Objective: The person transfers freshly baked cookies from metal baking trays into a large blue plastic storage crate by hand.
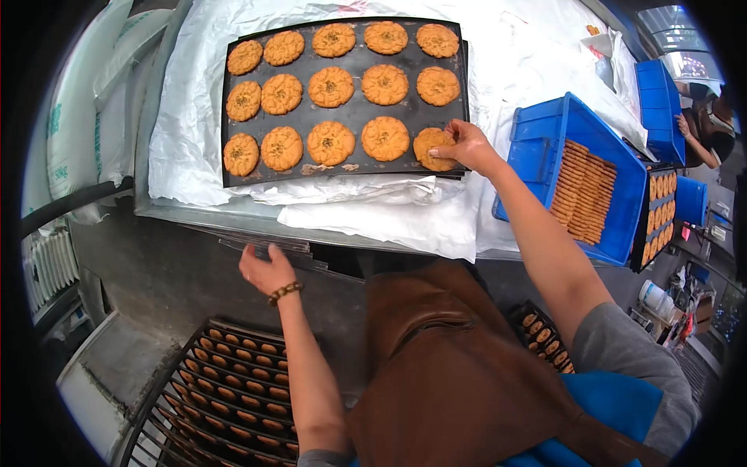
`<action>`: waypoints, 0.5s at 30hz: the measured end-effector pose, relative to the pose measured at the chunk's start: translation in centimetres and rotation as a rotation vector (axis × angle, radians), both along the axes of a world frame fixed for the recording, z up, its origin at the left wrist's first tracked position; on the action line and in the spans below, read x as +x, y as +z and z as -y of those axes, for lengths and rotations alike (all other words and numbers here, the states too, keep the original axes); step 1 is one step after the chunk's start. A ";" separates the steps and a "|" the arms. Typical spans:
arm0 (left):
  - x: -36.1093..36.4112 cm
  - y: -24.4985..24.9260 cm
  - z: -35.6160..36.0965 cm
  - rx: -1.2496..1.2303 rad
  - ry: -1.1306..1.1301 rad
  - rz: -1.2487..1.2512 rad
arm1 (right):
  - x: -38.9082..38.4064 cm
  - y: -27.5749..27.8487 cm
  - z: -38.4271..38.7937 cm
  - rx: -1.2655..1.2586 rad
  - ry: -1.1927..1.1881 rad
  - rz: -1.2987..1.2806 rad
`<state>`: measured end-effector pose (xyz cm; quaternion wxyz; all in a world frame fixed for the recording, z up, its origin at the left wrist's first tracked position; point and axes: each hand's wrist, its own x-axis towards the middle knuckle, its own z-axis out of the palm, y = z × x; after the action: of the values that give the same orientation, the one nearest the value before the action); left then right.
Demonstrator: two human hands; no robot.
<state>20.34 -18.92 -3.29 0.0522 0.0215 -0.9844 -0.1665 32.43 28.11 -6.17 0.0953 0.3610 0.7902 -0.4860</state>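
Nearest the viewpoint is a brown, leather-like apron [459,373] worn by the person at the table.

The item handled is a round, golden-brown cookie with a cracked surface [428,144], at the near right corner of a flat black baking tray [358,111]. Whether it rests flat or is slightly raised cannot be determined. Fourteen similar cookies lie on the same tray, most with dark specks at the centre.

Handling assessment: light, stiff and probably brittle, with crumbling likely at the rim. A light hold on opposite edges would suit; hard pressure on the middle risks a crack.

The right hand [471,149] is nearly closed, pinching the cookie at its right side, thumb over the top and fingers at the far edge. That forearm reaches diagonally forward from the body. The left hand [267,269] holds nothing visible; its fingers are parted and loosely curved, just below the metal table edge [179,215]. A brown beaded bracelet [285,293] circles that wrist.

White sheeting [513,70] lies beneath the tray. To the right, a blue plastic crate [533,148] contains cookies stacked in rows. Lower left stands a dark metal rack [177,373] of loaded trays. Another person [714,128] is at the far right.
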 end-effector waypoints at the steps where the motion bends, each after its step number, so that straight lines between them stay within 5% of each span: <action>1: -1.0 1.1 -2.0 0.014 -0.147 -0.016 | -0.5 0.9 0.3 -0.116 -0.043 -0.050; 6: -6.2 1.5 -13.6 0.161 -0.695 0.110 | -5.8 1.8 3.5 -0.291 -0.059 -0.149; 8: -8.0 -0.3 -17.2 0.037 -0.780 0.170 | -7.9 1.5 5.1 0.300 0.187 -0.086; 15: -11.0 -1.3 -22.0 -0.292 -0.910 0.360 | -9.2 -0.5 7.1 0.318 0.065 0.017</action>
<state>9.37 3.03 -4.54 -0.1937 -0.3883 -0.9005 -0.0268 23.26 21.02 -6.65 0.0593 0.3498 0.8676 -0.3484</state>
